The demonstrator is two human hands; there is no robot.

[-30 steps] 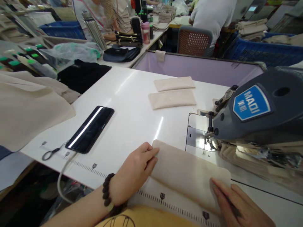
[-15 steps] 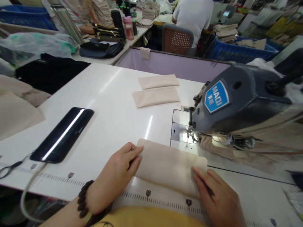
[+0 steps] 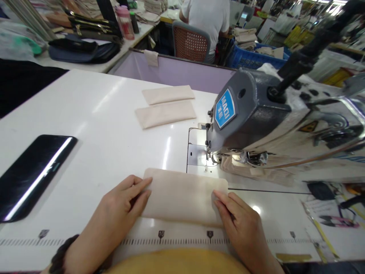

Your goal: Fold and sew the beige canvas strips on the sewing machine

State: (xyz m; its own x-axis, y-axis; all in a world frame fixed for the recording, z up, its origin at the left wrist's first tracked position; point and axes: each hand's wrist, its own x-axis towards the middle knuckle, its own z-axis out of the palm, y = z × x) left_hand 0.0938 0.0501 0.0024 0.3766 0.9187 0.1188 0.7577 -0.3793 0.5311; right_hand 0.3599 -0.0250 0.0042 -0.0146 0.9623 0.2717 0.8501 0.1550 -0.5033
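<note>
A beige rectangular fabric piece is stretched flat between my two hands, just over the white table in front of the sewing machine. My left hand pinches its left end between thumb and fingers. At the right end, my right hand grips it the same way. The needle area of the machine lies beyond the piece's upper right edge, apart from it. Two similar beige pieces lie one behind the other on the table farther back.
A black phone lies at the left. A ruler strip runs along the table's front edge. Pink-handled snips rest at the right. Beige fabric pieces are stacked under the machine arm. Behind, a person in white sits near a blue crate.
The view has turned to the right, so the table and machine appear farther left. Both hands still hold the fabric piece, which now looks more level.
</note>
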